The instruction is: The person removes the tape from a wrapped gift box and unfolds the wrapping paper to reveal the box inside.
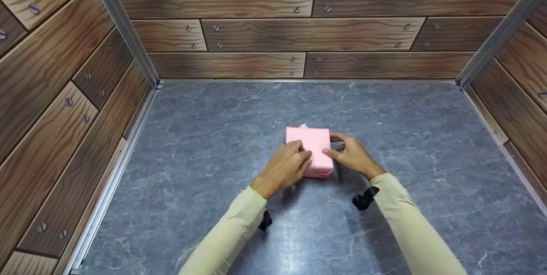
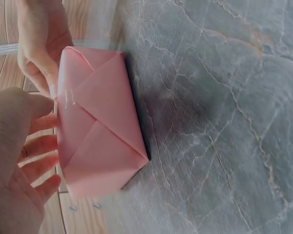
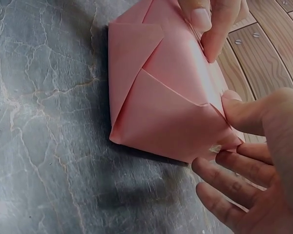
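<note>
The pink box point(image 1: 314, 140) sits on the gray desk point(image 1: 213, 138), close to the middle. It looks almost all wrapped up. Pink paper covers every side I can see, and the end at 6 o'clock has slanted paper flaps point(image 2: 100, 92) folded over each other. Two small shiny marks point(image 2: 70, 98) by the top edge of that end look like clear tape, so I think that part is done.

The left hand point(image 1: 287, 165) comes in from 8 o'clock. Its fingers are a bit bent and loose, and they touch the top of the box. The right hand point(image 1: 352, 152) is at 3 o'clock. It holds the edge of the box, with its thumb on top and its fingers on the side. Another shiny bit point(image 3: 215, 148) is by those fingers; it may be tape too.

A little pale tip point(image 1: 303, 126) pokes out at 12 o'clock, and I can't tell what it is. I can't see the far end or the bottom either. My guess is that only some pressing, sticking or checking is left.
</note>
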The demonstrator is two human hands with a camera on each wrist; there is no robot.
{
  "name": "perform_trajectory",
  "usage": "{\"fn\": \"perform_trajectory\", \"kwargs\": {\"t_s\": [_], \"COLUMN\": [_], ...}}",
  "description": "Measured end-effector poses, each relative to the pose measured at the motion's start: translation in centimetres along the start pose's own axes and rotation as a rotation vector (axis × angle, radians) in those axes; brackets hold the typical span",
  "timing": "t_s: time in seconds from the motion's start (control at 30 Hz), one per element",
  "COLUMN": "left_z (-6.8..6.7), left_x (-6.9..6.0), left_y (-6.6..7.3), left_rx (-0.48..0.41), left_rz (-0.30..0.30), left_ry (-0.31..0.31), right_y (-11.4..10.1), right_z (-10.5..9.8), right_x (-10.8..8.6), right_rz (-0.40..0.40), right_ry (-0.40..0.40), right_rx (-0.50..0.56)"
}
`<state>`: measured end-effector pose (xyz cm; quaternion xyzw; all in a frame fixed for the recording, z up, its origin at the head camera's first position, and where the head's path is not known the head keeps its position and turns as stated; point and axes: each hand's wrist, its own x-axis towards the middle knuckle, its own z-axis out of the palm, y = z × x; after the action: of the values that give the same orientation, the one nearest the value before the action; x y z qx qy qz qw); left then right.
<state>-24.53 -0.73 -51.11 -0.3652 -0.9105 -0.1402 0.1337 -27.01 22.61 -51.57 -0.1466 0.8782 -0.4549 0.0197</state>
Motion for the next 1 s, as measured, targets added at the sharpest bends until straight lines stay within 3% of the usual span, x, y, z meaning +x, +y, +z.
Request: {"fn": "perform_trajectory", "kwargs": {"t_s": [0.23, 0.43, 0.63, 0.9, 1.0], "left_z": [-0.7, -1.0, -0.7, -0.2, -0.1], "left_x": [0.4, 0.7, 0.5, 0.5, 0.6], "left_y": [-0.8, -1.9, -2.2, -1.5, -1.3], "left_rx": [-0.077, -0.125, -0.12, -0.074, -0.044], "left_rz": [-0.019, -0.06, -0.096, -0.094, -0.082], "left_ry": [-0.006, -0.103, -0.154, -0.115, -0.095], "right_y": [-0.1, -1.1, -2.3, -2.8, -2.6], "right_z": [0.0, -0.3, 0.5, 2.4, 2.8], "right_x": [0.1, 0.2, 0.7, 0.6, 0.5], "right_rz": [0.022, 0.06, -0.047, -0.163, -0.199], "right_ry": [-0.006, 0.092, 0.187, 0.255, 0.284], "right_rx": [0.019, -0.074, -0.222, -0.42, -0.441]}}
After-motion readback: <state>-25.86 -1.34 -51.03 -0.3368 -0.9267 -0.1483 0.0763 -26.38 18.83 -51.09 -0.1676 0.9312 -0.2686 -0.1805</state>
